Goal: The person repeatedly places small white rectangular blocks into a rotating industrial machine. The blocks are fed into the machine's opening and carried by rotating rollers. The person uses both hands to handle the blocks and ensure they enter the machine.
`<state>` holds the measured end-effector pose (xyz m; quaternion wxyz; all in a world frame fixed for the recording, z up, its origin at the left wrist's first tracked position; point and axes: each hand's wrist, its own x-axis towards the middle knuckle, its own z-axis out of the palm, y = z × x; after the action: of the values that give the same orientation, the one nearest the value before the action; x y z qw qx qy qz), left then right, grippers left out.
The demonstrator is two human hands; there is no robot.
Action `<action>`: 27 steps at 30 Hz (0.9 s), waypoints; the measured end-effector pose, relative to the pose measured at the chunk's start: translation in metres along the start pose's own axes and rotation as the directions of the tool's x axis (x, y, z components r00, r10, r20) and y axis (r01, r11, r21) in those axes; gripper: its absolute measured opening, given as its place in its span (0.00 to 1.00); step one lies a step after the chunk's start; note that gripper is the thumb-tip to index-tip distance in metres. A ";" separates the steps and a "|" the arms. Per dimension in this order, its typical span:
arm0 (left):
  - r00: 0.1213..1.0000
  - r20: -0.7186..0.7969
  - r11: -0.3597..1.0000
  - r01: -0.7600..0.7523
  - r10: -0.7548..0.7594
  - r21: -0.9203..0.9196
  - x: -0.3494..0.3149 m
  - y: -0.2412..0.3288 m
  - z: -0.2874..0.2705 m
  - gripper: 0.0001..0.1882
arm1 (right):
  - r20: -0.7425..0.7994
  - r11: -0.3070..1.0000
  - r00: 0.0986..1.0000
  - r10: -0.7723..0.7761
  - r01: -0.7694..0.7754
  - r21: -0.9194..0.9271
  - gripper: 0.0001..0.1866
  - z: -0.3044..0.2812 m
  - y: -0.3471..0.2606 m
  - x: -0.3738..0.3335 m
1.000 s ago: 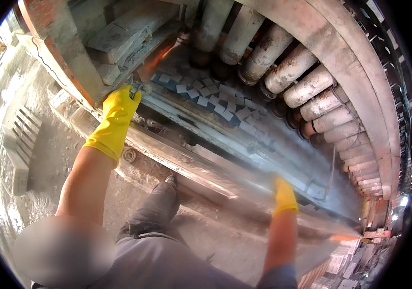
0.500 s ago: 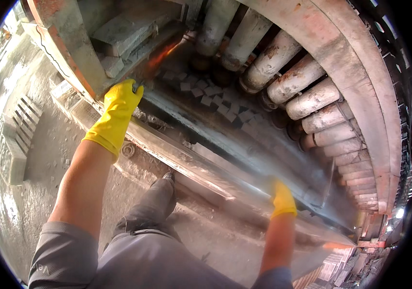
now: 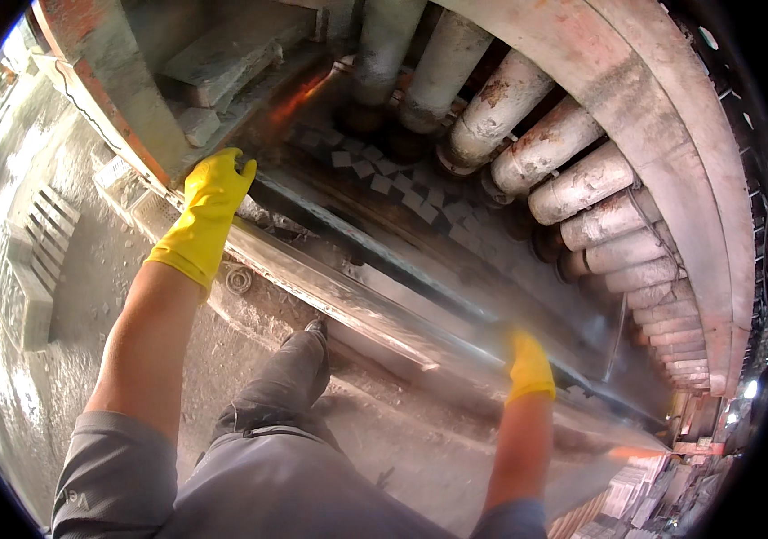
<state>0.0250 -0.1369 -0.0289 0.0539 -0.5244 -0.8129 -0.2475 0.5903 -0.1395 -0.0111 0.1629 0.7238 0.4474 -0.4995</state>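
Long bar [image 3: 375, 246]: I am seeing its pale edge running diagonally between my hands.
Left hand [image 3: 213, 193]: gloved yellow, fingers curling by the bar's upper-left end; whether they are pinching it, I cannot tell.
Right hand [image 3: 530, 366]: haze is blurring its fingers beside the bar; their state I cannot tell.
Tiles [image 3: 380, 184]: lying beyond, near thick cylinders [image 3: 541, 148].

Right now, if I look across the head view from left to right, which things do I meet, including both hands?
Pale slatted crate, yellow-gloved left hand, dark shoe, yellow-gloved right hand, thin pale rod.
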 end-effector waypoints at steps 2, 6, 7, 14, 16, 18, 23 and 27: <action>0.999 0.032 1.000 0.025 -0.025 0.003 0.006 0.011 0.002 0.24 | 0.002 0.998 0.999 -0.037 0.037 -0.042 0.17 -0.011 0.006 0.017; 0.998 0.060 0.999 0.021 -0.023 0.036 0.019 0.021 0.002 0.24 | -0.048 0.999 0.999 0.011 -0.009 0.032 0.18 -0.023 -0.019 0.003; 0.998 0.062 0.999 0.030 -0.032 0.039 0.022 0.023 0.002 0.23 | -0.036 1.000 0.999 -0.014 0.014 0.019 0.19 -0.026 -0.018 0.008; 0.994 0.095 0.998 0.054 -0.057 0.029 0.042 0.038 0.012 0.22 | 0.007 0.993 0.994 -0.112 0.112 -0.047 0.20 -0.053 -0.004 0.054; 0.993 0.100 0.998 0.058 -0.060 0.025 0.047 0.041 0.014 0.21 | 0.001 0.993 0.995 -0.104 0.104 -0.061 0.20 -0.058 -0.006 0.062; 0.993 0.100 0.998 0.055 -0.056 0.014 0.052 0.046 0.015 0.21 | -0.005 0.993 0.996 -0.094 0.094 -0.075 0.21 -0.063 -0.009 0.066; 0.997 0.069 0.999 0.032 -0.031 -0.008 0.064 0.051 0.023 0.20 | -0.022 0.970 0.991 -0.130 0.123 -0.210 0.22 -0.077 -0.023 0.065; 1.000 0.025 1.000 0.014 -0.014 -0.008 0.072 0.055 0.032 0.21 | -0.038 0.962 0.988 -0.150 0.137 -0.236 0.22 -0.087 -0.029 0.066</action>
<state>0.0466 -0.0449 -0.0130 0.0399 -0.5219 -0.8162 -0.2445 0.6238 -0.0324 -0.0238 0.1974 0.6788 0.5585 -0.4340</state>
